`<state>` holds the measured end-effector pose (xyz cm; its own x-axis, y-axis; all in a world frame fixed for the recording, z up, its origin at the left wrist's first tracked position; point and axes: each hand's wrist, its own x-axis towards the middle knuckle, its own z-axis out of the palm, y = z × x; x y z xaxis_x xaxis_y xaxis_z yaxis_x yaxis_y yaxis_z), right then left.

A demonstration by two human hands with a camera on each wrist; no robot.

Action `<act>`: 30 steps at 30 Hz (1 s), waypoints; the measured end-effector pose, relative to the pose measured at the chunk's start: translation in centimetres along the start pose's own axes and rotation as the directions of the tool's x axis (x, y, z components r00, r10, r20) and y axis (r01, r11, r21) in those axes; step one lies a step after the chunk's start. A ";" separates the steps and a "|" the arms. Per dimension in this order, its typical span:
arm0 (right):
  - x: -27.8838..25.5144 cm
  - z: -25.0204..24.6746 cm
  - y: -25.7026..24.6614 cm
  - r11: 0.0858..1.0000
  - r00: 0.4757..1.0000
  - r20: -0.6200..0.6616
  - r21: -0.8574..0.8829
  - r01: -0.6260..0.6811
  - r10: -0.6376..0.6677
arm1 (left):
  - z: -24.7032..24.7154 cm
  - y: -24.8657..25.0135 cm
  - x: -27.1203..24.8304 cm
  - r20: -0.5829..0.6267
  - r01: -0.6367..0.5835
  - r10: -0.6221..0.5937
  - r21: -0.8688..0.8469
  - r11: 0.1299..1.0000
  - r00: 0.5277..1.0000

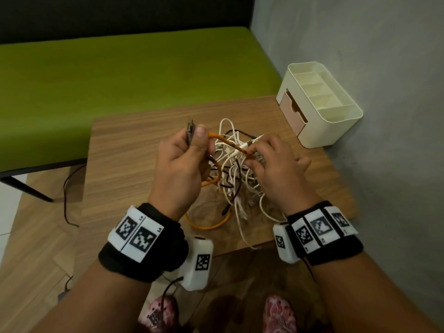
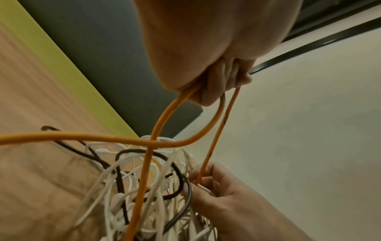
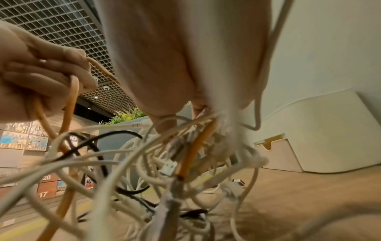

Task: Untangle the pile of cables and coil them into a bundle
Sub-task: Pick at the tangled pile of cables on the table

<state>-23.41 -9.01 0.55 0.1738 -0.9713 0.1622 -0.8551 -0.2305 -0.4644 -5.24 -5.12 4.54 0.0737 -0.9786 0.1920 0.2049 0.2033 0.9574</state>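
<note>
Small wood-grain table [image 1: 125,164] stands against grey plastered wall [image 1: 360,39]. Green upholstered bench [image 1: 108,87] behind it, black panel [image 1: 120,13] above. Herringbone wood floor [image 1: 36,248].

table [image 1: 134,150] is matt wood-grain, the organizer [image 1: 336,127] smooth cream plastic, cables [image 1: 236,169] look rubbery with a slight sheen, wristbands [image 1: 144,255] black cloth.

- We see the cable pile [image 1: 236,174] on the table [image 1: 125,169], between the left hand [image 1: 179,164] and right hand [image 1: 278,164].
- The organizer box [image 1: 319,104] stands on the table's far right corner, beside the wall [image 1: 384,68].
- The bench [image 1: 120,80] lies behind the table.
</note>
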 end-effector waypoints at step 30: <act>0.0 -0.9 0.7 0.891 0.996 -0.044 0.446 0.086 -0.074 | -5.3 -1.2 1.7 -0.161 0.205 -0.134 0.870 0.449 0.978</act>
<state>-24.44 -9.12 0.98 0.2149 -0.9482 0.2340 -0.5287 -0.3144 -0.7885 -0.19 -6.89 2.60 0.2018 -0.9791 0.0244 -0.7418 -0.1365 0.6566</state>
